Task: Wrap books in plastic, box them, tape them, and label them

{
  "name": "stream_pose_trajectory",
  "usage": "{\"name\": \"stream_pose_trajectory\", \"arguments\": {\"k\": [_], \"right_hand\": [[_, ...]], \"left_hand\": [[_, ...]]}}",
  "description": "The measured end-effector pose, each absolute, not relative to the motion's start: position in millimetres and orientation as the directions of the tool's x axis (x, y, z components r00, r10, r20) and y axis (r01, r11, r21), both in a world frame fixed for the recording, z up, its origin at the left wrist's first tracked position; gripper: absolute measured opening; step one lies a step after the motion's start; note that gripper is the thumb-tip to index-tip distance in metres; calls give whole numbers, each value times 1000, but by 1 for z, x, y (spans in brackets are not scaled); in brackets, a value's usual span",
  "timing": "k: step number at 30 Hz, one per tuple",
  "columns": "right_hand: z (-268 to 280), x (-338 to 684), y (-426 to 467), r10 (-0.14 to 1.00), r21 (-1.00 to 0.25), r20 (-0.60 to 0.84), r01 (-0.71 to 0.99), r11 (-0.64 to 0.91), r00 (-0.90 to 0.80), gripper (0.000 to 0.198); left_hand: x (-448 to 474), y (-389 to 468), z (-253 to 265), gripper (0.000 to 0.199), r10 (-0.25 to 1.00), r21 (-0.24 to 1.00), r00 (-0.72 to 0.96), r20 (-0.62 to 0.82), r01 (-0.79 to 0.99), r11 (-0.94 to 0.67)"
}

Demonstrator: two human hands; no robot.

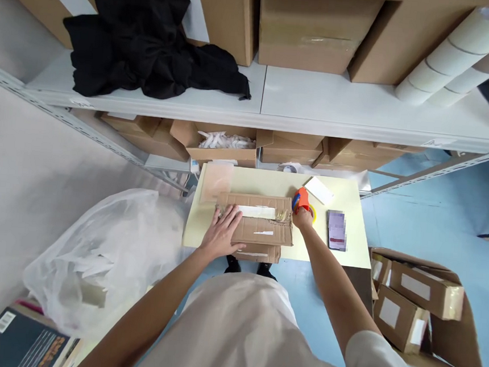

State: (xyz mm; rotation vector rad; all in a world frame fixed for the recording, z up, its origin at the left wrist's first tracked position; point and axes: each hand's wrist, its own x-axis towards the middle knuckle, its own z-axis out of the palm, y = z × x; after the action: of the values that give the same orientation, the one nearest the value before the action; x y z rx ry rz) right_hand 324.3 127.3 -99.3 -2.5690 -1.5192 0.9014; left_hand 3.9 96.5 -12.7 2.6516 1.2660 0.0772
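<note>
A cardboard box [261, 230] lies on the pale yellow table [319, 250] in front of me, with clear tape and white paper strips on its top. My left hand [223, 232] rests on the box's left part, fingers spread flat. At the box's right end, my right hand [302, 219] is closed round an orange tape dispenser [302, 199]. Part of a yellow ring shows beside that hand. A phone [337, 230] lies to the right, and a small white box [319, 190] sits behind the dispenser.
Above the table's back runs a grey shelf [320, 101] with cartons, black cloth [149, 44] and white rolls [456, 56]. A large plastic bag [136, 242] stands at left. On the floor at right, an open carton [462, 339] holds several taped boxes.
</note>
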Motion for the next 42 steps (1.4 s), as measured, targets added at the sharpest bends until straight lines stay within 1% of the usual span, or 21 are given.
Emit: {"name": "stream_pose_trajectory", "arguments": {"k": [4, 7, 11, 16, 17, 18, 19, 21, 22, 23, 25, 27, 29, 31, 34, 37, 39, 42], "right_hand": [[-103, 320, 131, 760, -255, -490, 763, -594, 428, 43], [-101, 318, 132, 751, -269, -481, 739, -617, 452, 39], [-92, 323, 127, 762, -339, -424, 695, -634, 489, 29], [-56, 349, 105, 776, -488, -286, 612, -623, 562, 29], [-45, 356, 101, 781, -531, -248, 594, -605, 573, 29], [-33, 361, 97, 790, -602, -198, 564, -565, 580, 28], [-20, 366, 94, 803, -697, -137, 520, -494, 580, 27], [6, 370, 92, 819, -866, -9, 405, -293, 574, 29], [18, 369, 93, 825, -916, 35, 349, -199, 564, 33], [28, 366, 94, 839, -943, 49, 302, -139, 541, 38], [44, 354, 98, 898, -965, -18, 228, -131, 439, 47], [53, 340, 104, 949, -976, -134, 131, -177, 284, 52], [55, 328, 109, 962, -970, -222, 61, -234, 159, 55], [52, 321, 113, 957, -960, -271, 38, -277, 104, 56], [45, 320, 116, 950, -948, -306, 66, -310, 55, 58], [39, 322, 118, 946, -935, -325, 151, -322, 9, 60], [36, 323, 118, 944, -926, -331, 198, -322, -13, 61], [34, 325, 119, 945, -928, -323, 215, -306, -50, 60]], "left_hand": [[4, 97, -15, 97, 769, 229, 638, -26, 753, -617], [3, 97, -17, 98, 768, 240, 640, -12, 748, -619], [3, 98, -17, 96, 768, 245, 641, -3, 745, -620], [4, 98, -18, 92, 769, 251, 640, 18, 741, -623], [5, 98, -18, 92, 769, 254, 639, 24, 740, -623], [6, 98, -18, 93, 769, 257, 639, 30, 738, -624], [8, 97, -19, 93, 768, 260, 640, 35, 736, -625], [12, 95, -19, 95, 764, 267, 644, 39, 731, -629], [14, 94, -20, 94, 762, 269, 647, 40, 727, -632], [17, 93, -20, 94, 758, 271, 651, 41, 723, -636], [21, 90, -20, 93, 750, 272, 660, 46, 714, -645], [23, 89, -20, 92, 743, 271, 667, 51, 707, -653], [23, 88, -20, 94, 739, 274, 671, 55, 702, -658], [21, 89, -20, 97, 735, 288, 676, 57, 694, -660], [19, 90, -17, 98, 734, 328, 676, 62, 681, -655], [18, 90, -12, 92, 743, 385, 667, 64, 670, -635], [20, 90, -8, 82, 761, 435, 647, 58, 670, -602], [25, 94, 0, 58, 824, 542, 564, 58, 675, -500]]}}
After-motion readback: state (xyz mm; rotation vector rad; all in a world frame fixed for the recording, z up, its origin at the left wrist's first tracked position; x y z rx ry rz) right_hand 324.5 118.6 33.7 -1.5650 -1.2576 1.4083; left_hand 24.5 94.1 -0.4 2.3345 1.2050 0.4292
